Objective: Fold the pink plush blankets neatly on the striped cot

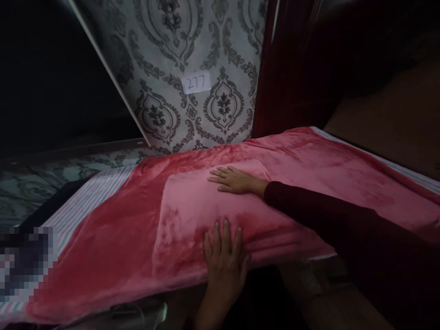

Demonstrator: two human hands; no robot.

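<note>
A pink plush blanket is spread over a bed. On it lies a flat rectangular piece of the same pink plush; I cannot tell whether it is a pillow or a folded cloth. My right hand rests palm down near its far edge, fingers stretched out to the left. Nearer to me, my left hand lies flat on its front part, fingers spread and pointing away. Neither hand grips anything.
Striped bedding shows beyond the blanket at the left and along the right edge. Behind stands a patterned wall with a paper label reading 277. A dark red panel adjoins it. The bottom left corner is pixelated.
</note>
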